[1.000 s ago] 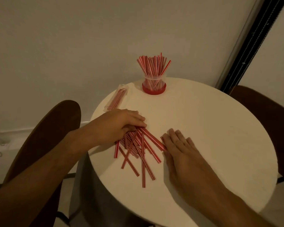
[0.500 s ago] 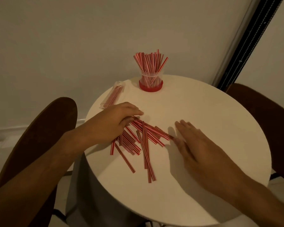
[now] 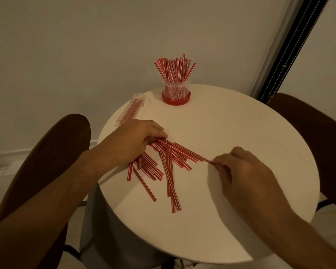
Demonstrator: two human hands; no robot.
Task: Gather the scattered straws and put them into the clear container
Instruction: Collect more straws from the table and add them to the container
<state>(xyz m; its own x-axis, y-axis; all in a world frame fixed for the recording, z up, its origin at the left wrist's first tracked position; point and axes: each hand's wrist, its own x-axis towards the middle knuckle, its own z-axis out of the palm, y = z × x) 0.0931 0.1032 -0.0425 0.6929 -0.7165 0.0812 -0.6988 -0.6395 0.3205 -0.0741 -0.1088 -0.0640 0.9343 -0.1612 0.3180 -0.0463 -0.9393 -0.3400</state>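
A person's two bare hands work a pile of red-and-white striped straws (image 3: 163,164) on a round white table (image 3: 231,210), seen from a head-worn cam. The left hand (image 3: 132,140) lies palm-down on the pile's upper-left end, fingers curled onto the straws w/ tips touching them; whether it grips any cannot be told. The right hand (image 3: 239,169), at the pile's right edge, has thumb & fingertips pinched on the tip of one straw that sticks out toward it. The rest lie loose, fanned toward the table's near edge. At the far edge stands the clear container (image 3: 176,93) w/ red base, already holding an upright bunch of straws. A plastic packet (image 3: 131,109) of straws lies near the far-left rim. Dark chairs (image 3: 47,152) flank both sides.
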